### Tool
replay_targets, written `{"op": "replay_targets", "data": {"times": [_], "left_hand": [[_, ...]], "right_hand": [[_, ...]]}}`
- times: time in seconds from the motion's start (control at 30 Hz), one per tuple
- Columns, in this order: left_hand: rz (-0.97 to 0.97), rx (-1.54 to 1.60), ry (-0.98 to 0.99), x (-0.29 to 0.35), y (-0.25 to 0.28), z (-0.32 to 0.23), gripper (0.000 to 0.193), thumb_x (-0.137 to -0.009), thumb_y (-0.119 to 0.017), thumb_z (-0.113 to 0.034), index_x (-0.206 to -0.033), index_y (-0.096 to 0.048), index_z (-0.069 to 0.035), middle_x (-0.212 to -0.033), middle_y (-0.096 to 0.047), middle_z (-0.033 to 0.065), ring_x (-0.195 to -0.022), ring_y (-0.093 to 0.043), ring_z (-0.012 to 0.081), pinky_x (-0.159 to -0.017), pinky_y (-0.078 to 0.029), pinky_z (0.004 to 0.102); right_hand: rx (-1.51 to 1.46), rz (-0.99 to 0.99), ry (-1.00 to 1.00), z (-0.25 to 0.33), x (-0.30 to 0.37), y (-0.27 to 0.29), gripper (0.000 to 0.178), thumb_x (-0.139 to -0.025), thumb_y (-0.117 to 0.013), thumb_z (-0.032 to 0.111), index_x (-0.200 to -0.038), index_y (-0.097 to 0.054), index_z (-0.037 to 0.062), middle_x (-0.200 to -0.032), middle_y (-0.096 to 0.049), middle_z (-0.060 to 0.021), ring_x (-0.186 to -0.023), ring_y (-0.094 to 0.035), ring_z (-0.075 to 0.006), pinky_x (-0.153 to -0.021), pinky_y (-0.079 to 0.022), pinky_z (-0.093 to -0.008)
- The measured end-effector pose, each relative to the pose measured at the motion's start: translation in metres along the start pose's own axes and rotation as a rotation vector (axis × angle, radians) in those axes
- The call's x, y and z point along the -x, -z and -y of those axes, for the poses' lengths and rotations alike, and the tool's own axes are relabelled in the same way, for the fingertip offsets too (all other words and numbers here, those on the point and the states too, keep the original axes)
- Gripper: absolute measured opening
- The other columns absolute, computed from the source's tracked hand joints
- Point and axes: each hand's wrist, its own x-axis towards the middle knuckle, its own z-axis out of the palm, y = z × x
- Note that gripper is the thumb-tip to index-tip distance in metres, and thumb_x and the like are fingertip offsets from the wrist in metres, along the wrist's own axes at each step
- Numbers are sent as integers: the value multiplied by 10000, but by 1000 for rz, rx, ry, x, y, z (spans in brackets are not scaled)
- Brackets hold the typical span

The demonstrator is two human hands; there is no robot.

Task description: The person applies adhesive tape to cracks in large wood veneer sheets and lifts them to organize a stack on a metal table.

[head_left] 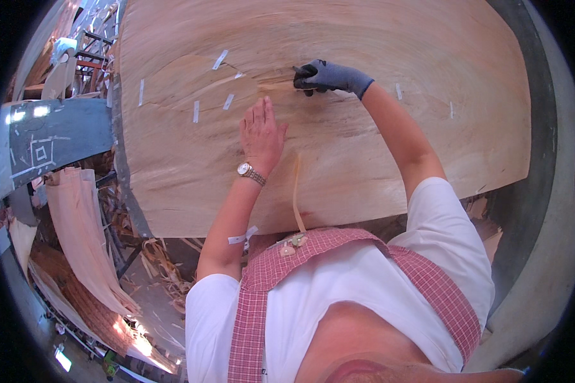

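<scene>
A big, thin wood sheet [351, 172] lies on the counter [541, 137], in front of the person. The step in hand looks like work on a rough spot near the middle of the sheet, where a pale strip [276, 87] shows between the two hands. The next move seems to call for care: the left hand should keep the wood still while the right hand works by the strip, because thin wood could tear if it is pulled hard.

The left hand [262, 134] is bare. It is palm down with its grip spread flat, the fingers straight and side by side, and it holds nothing that I can see. Its fingertips are just below the pale strip. I cannot tell if it presses down.

The right hand [331, 76] wears a gray and black glove. Its grip is curled over the wood at the right end of the strip. I cannot tell if it is closed on something, as a dark tip pokes out and may be a tool or just a finger.

White tape [220, 60] is stuck here and there on the sheet. A long yellow stick [296, 191] lies nearer the person's apron [313, 246].
</scene>
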Motion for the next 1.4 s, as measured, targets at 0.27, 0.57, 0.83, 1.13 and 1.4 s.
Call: {"op": "replay_targets", "data": {"times": [0.27,0.57,0.83,1.13,1.4], "left_hand": [[-57,-31,-12,-2,-21,0,684,-831,-692,-305,-1391,-423,-20,-1343,-479,116,-1221,-446,295,-1019,-368,433],[-109,-102,-2,-25,-35,2,756,-807,-692,-343,-1420,-399,-10,-1399,-450,115,-1291,-398,287,-1054,-316,444],[-69,-117,-10,-27,-32,5,696,-825,-671,-354,-1402,-431,-49,-1395,-460,106,-1291,-402,297,-1061,-293,459],[-197,-89,42,-12,-23,13,614,-851,-633,-285,-1400,-446,-85,-1396,-461,93,-1309,-397,277,-1070,-293,450],[-128,-84,-37,-25,-31,-2,644,-846,-657,-367,-1385,-465,-72,-1406,-468,59,-1312,-392,257,-1071,-293,427]], "right_hand": [[60,-4,-29,-1,-3,5,334,-831,-677,397,-832,-718,66,-703,-664,-17,-589,-534,-121,-551,-433,-299],[26,-3,-60,-8,-8,11,338,-817,-670,381,-817,-720,47,-721,-681,-41,-621,-579,-143,-595,-466,-313],[9,-48,-114,25,8,12,438,-822,-709,479,-816,-689,42,-717,-686,-72,-574,-586,-137,-522,-473,-281],[13,-91,-101,2,0,7,422,-832,-713,470,-841,-667,51,-676,-651,-38,-552,-553,-124,-512,-449,-284],[51,-102,-64,-7,-5,5,406,-833,-723,455,-876,-671,54,-666,-641,-34,-556,-553,-117,-522,-447,-283]]}}
